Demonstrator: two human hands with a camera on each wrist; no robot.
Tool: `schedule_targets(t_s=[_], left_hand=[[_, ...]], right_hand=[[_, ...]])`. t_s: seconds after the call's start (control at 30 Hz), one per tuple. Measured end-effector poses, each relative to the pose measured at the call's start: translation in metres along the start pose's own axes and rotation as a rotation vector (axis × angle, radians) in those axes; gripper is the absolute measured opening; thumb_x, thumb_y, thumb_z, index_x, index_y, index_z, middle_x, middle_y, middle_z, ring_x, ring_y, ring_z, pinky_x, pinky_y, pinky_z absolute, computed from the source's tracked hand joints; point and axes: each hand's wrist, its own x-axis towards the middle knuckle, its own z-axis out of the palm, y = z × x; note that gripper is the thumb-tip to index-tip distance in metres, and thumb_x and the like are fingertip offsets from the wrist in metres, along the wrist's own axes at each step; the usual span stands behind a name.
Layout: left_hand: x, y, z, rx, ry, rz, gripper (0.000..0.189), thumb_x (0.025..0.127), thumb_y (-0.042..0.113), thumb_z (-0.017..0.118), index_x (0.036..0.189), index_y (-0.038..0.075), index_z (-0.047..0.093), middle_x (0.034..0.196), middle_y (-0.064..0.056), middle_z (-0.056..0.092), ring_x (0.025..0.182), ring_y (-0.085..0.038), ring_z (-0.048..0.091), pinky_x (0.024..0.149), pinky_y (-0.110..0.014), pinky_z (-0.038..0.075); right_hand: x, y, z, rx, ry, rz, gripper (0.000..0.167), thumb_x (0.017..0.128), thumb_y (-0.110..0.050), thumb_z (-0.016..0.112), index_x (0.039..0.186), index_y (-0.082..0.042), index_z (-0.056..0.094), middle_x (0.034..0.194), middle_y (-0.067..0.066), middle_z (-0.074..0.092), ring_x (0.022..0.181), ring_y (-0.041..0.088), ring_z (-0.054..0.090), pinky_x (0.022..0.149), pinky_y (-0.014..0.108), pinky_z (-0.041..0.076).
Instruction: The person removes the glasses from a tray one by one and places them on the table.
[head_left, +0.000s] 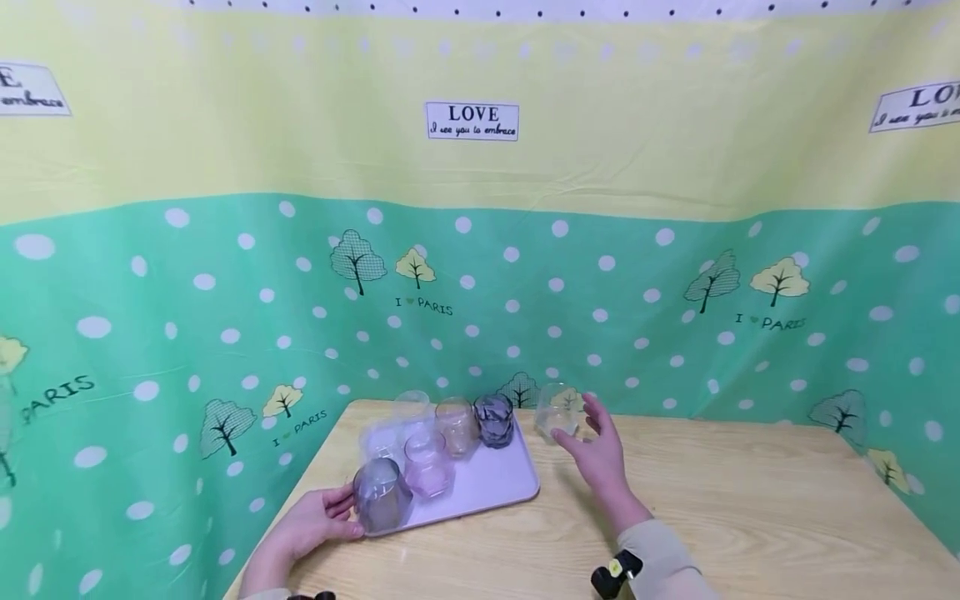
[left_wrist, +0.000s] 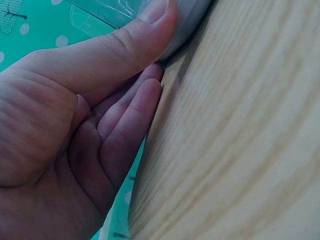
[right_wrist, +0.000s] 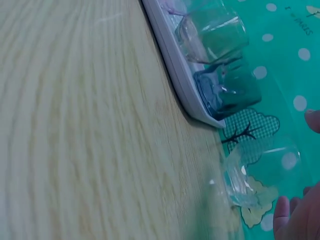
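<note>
My left hand (head_left: 315,523) grips the left front corner of a white tray (head_left: 491,490). The left wrist view shows its thumb over the tray's side and the fingertips tucked at the table edge. Right beside that hand, a smoky grey glass (head_left: 382,500) stands on the tray. A clear faceted glass (head_left: 555,410) stands on the table off the tray's back right corner. Around it my right hand (head_left: 600,454) is spread, thumb and fingers on either side. In the right wrist view, a gap shows between this glass (right_wrist: 260,172) and the thumb (right_wrist: 313,121).
On the tray also stand a pink glass (head_left: 429,467), an amber glass (head_left: 456,429), a dark fluted glass (head_left: 493,423) and clear glasses at the back left. A green and yellow printed curtain (head_left: 480,275) hangs behind the wooden table (head_left: 720,500).
</note>
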Motion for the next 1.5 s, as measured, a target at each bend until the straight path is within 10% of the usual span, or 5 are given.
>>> schedule_targets(t_s=[0.77, 1.5], left_hand=[[0.001, 0.008, 0.004, -0.026, 0.027, -0.035, 0.09, 0.081, 0.003, 0.091, 0.151, -0.022, 0.039, 0.156, -0.039, 0.041, 0.14, -0.052, 0.052, 0.111, -0.043, 0.053], [0.0, 0.011, 0.003, 0.014, 0.06, -0.061, 0.089, 0.08, 0.004, 0.092, 0.151, -0.017, 0.044, 0.155, -0.033, 0.048, 0.14, -0.046, 0.054, 0.114, -0.046, 0.05]], right_hand=[[-0.008, -0.005, 0.059, -0.005, -0.215, -0.026, 0.081, 0.086, -0.008, 0.089, 0.157, -0.004, 0.049, 0.153, 0.023, 0.056, 0.139, 0.044, 0.053, 0.114, 0.057, 0.05], [0.012, -0.005, 0.095, -0.138, -0.182, 0.03, 0.092, 0.085, -0.011, 0.09, 0.163, -0.007, 0.041, 0.163, 0.023, 0.045, 0.147, 0.047, 0.046, 0.12, 0.055, 0.045]])
